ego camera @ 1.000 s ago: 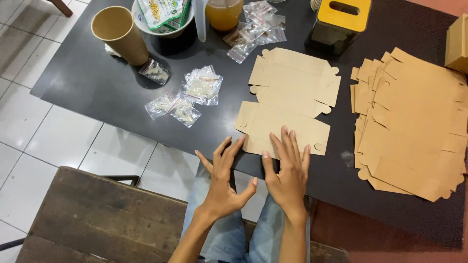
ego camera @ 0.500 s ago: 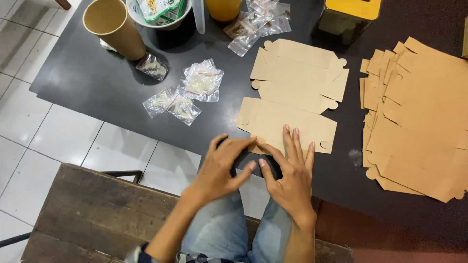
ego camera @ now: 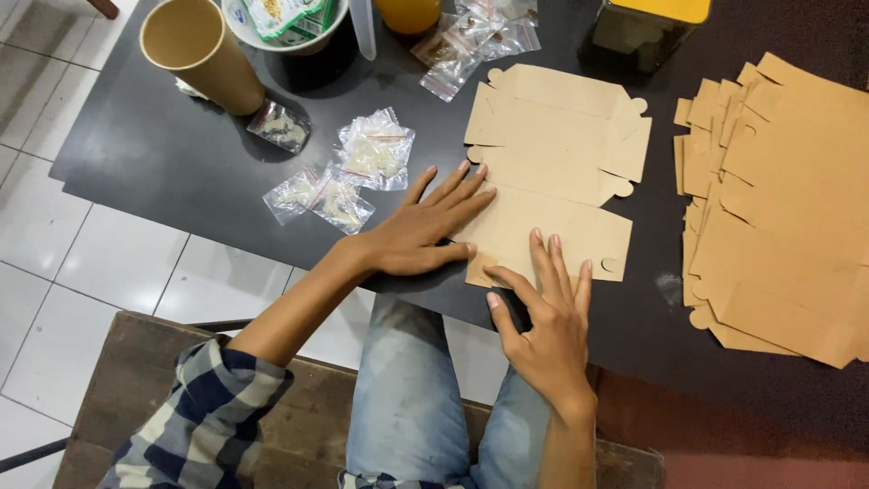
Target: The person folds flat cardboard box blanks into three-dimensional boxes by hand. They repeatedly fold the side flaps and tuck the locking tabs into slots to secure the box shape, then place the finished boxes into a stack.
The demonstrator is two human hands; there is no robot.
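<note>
Two open hands, left [ego camera: 418,232] and right [ego camera: 546,319], press flat a cardboard blank [ego camera: 554,231] lying crosswise beneath their fingers.

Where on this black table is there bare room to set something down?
Bare tabletop lies left of the small plastic bags, below the paper cup. Another patch sits between the flat cardboard box blank and the stack of blanks. The far edge is crowded with a bowl and sachets.

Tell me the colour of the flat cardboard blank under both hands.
Plain kraft brown cardboard blank, seen in the head view.
</note>
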